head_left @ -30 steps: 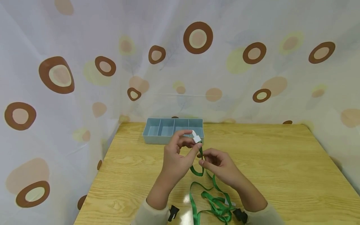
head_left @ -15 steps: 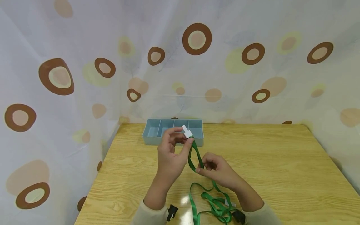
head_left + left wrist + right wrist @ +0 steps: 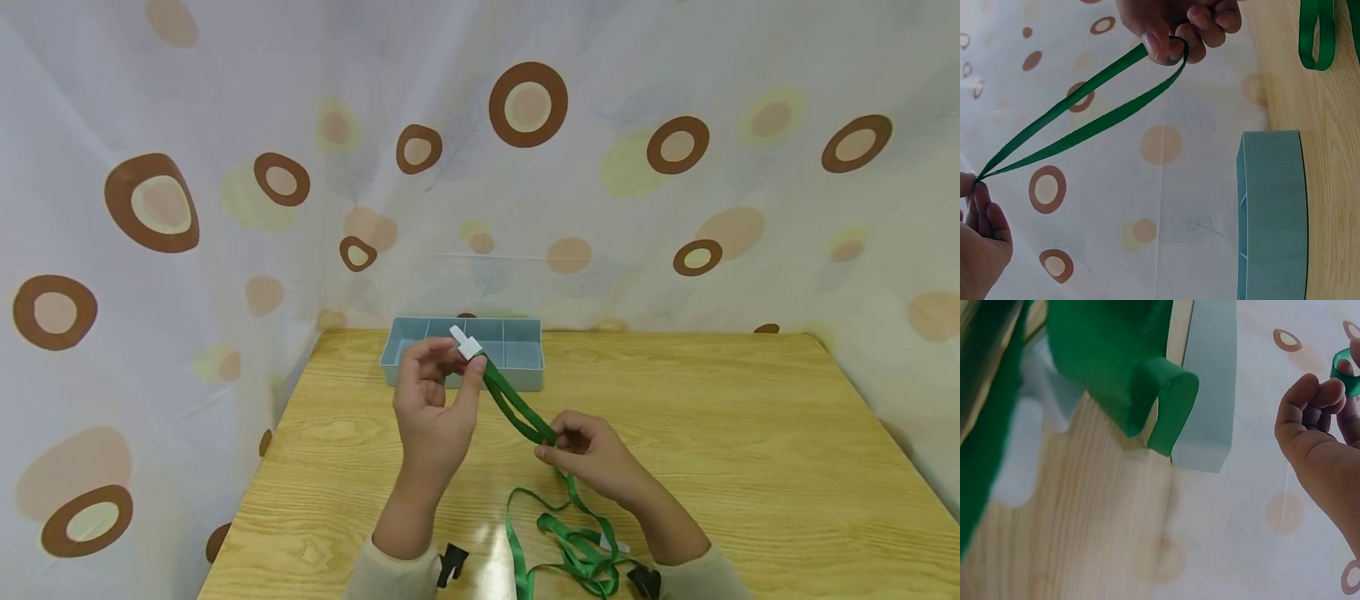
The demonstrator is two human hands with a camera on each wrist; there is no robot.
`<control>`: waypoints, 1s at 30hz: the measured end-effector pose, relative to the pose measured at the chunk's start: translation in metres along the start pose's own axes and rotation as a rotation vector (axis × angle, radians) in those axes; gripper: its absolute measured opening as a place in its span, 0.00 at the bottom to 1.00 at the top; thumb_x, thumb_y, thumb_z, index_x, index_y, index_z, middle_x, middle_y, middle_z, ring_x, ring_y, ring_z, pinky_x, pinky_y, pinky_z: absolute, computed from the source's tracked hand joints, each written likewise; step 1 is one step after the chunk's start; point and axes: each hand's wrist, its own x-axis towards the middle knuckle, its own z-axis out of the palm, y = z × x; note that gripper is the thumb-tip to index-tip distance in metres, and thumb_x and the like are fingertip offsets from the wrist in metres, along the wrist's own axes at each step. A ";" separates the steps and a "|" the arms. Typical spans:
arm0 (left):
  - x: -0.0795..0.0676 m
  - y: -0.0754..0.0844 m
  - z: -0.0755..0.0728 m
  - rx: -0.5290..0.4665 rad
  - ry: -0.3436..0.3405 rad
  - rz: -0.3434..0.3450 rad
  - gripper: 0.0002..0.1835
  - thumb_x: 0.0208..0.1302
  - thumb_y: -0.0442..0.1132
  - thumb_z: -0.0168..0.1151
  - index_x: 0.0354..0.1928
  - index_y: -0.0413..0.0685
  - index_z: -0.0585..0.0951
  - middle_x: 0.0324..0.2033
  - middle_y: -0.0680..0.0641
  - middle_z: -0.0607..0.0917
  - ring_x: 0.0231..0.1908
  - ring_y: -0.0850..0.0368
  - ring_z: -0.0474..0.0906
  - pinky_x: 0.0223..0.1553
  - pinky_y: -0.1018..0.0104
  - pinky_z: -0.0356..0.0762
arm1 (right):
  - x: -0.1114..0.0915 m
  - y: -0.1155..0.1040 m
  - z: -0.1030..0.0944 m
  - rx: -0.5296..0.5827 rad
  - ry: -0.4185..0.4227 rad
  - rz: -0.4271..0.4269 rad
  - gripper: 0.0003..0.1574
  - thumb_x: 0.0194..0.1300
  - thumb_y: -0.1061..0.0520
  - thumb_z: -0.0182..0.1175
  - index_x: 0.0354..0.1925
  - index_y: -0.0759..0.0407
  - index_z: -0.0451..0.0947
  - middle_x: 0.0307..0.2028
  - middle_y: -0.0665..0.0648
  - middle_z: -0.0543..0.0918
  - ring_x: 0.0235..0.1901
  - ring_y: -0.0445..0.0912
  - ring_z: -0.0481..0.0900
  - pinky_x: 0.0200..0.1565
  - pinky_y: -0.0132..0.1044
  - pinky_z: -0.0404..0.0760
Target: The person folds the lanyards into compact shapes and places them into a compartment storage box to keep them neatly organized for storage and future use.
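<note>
My left hand (image 3: 431, 408) pinches a green ribbon lanyard (image 3: 513, 404) between thumb and fingers, right beside its white plastic end piece (image 3: 468, 345). That piece points up and left, and its exact kind is unclear. Lower and to the right, my right hand (image 3: 596, 454) pinches the doubled ribbon. Between the hands the two strands run nearly straight with a narrow gap. In the left wrist view the ribbon (image 3: 1104, 119) forms a long loop, its bend at the right hand's fingers. Part of the ribbon is hidden behind my fingers.
More green ribbon (image 3: 577, 550) lies tangled on the wooden table (image 3: 750, 467), with a white piece (image 3: 613, 543) among it. A blue-grey divided box (image 3: 522, 343) stands by the patterned curtain behind the left hand. Small black pieces (image 3: 452, 565) sit beside both sleeves.
My left hand has moved left, carrying the white end piece. The right hand has shifted slightly down and right. The hanging ribbon loop has become long, narrow and nearly straight.
</note>
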 end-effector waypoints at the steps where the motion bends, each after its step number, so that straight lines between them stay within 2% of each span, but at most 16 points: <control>1: 0.000 0.000 -0.001 -0.001 0.008 0.000 0.20 0.68 0.23 0.68 0.56 0.25 0.71 0.41 0.31 0.82 0.42 0.55 0.84 0.49 0.71 0.85 | -0.001 0.001 -0.001 0.002 0.004 0.009 0.09 0.73 0.58 0.69 0.41 0.62 0.79 0.34 0.53 0.76 0.30 0.40 0.76 0.36 0.36 0.80; 7: 0.001 -0.001 -0.005 -0.007 0.031 -0.003 0.21 0.69 0.25 0.69 0.56 0.25 0.71 0.42 0.31 0.81 0.43 0.51 0.84 0.50 0.71 0.85 | -0.005 0.000 -0.005 0.008 0.013 0.032 0.09 0.74 0.56 0.68 0.45 0.61 0.81 0.35 0.56 0.80 0.32 0.48 0.80 0.38 0.40 0.84; 10: 0.002 -0.003 -0.007 -0.006 0.050 0.011 0.20 0.70 0.26 0.69 0.56 0.24 0.70 0.41 0.31 0.81 0.42 0.49 0.83 0.50 0.71 0.85 | -0.008 -0.001 -0.007 0.016 0.019 0.009 0.10 0.76 0.56 0.66 0.48 0.63 0.81 0.38 0.58 0.82 0.35 0.50 0.82 0.40 0.41 0.85; 16: 0.003 -0.005 -0.012 -0.016 0.094 0.006 0.19 0.68 0.22 0.67 0.54 0.22 0.70 0.41 0.38 0.82 0.42 0.56 0.83 0.49 0.71 0.85 | -0.010 0.003 -0.014 0.081 0.078 -0.058 0.14 0.85 0.56 0.53 0.52 0.65 0.80 0.42 0.52 0.84 0.41 0.49 0.84 0.49 0.37 0.87; 18: 0.003 -0.006 -0.013 -0.021 0.106 0.000 0.19 0.67 0.21 0.67 0.54 0.22 0.69 0.41 0.42 0.82 0.42 0.58 0.83 0.49 0.71 0.85 | -0.012 0.004 -0.017 0.120 0.089 -0.090 0.16 0.86 0.56 0.49 0.51 0.65 0.80 0.42 0.53 0.84 0.42 0.49 0.85 0.52 0.38 0.87; 19: 0.003 -0.006 -0.013 -0.023 0.112 -0.002 0.19 0.67 0.21 0.67 0.54 0.22 0.69 0.41 0.43 0.82 0.42 0.58 0.83 0.49 0.71 0.85 | -0.012 0.004 -0.018 0.137 0.093 -0.108 0.18 0.87 0.56 0.48 0.52 0.68 0.80 0.43 0.54 0.84 0.43 0.47 0.85 0.53 0.38 0.87; 23: 0.002 -0.009 -0.015 -0.021 0.133 -0.005 0.19 0.67 0.20 0.67 0.54 0.21 0.69 0.41 0.47 0.82 0.42 0.58 0.83 0.49 0.71 0.85 | -0.015 0.003 -0.021 0.223 0.118 -0.185 0.15 0.84 0.62 0.50 0.52 0.71 0.81 0.44 0.53 0.86 0.45 0.43 0.86 0.55 0.37 0.87; 25: 0.002 -0.009 -0.016 -0.016 0.136 -0.004 0.19 0.67 0.20 0.67 0.54 0.21 0.69 0.41 0.47 0.82 0.43 0.58 0.83 0.49 0.70 0.85 | -0.015 0.003 -0.022 0.270 0.130 -0.223 0.13 0.82 0.66 0.53 0.51 0.73 0.82 0.43 0.50 0.87 0.44 0.42 0.86 0.55 0.37 0.87; 30: 0.003 -0.009 -0.018 -0.014 0.130 -0.008 0.20 0.68 0.22 0.68 0.54 0.22 0.69 0.42 0.47 0.82 0.43 0.57 0.83 0.50 0.71 0.85 | -0.015 0.005 -0.026 0.371 0.145 -0.260 0.14 0.78 0.72 0.55 0.49 0.67 0.87 0.43 0.50 0.89 0.44 0.42 0.86 0.52 0.35 0.87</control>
